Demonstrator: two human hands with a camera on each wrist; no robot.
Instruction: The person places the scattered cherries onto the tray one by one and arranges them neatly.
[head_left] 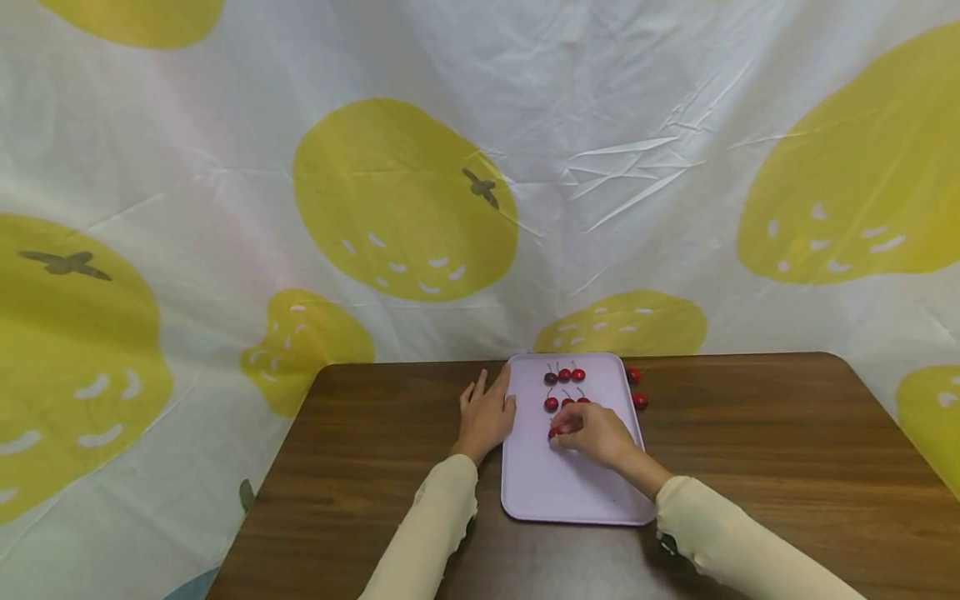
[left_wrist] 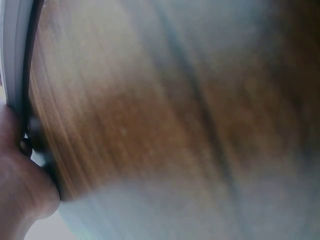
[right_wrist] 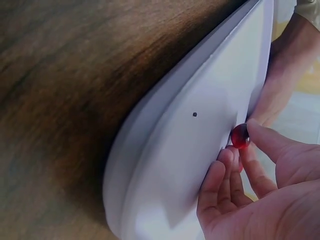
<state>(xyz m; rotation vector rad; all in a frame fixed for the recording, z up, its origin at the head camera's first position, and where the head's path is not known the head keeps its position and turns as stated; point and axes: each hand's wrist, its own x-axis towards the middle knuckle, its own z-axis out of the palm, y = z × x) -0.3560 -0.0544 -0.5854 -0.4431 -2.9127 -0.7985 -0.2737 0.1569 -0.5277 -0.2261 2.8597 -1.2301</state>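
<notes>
My right hand (head_left: 596,432) pinches a dark red cherry (right_wrist: 240,136) between thumb and forefinger, low over the lilac tray (head_left: 562,492). Whether that cherry touches the tray is unclear. Three cherries with upright stems form a row near the tray's far end, the middle one being a bright red cherry (head_left: 565,376). Closer in lies a second row of three, led on the left by another cherry (head_left: 551,404); my right fingers partly cover the others. My left hand (head_left: 487,414) rests along the tray's left edge, fingers extended. Only part of it shows in the left wrist view.
Two loose cherries, a far one (head_left: 634,375) and a nearer one (head_left: 640,401), lie just past the tray's right rim. A brown wooden table (head_left: 787,450) carries everything. Behind it hangs a white cloth (head_left: 600,208) printed with yellow fruit.
</notes>
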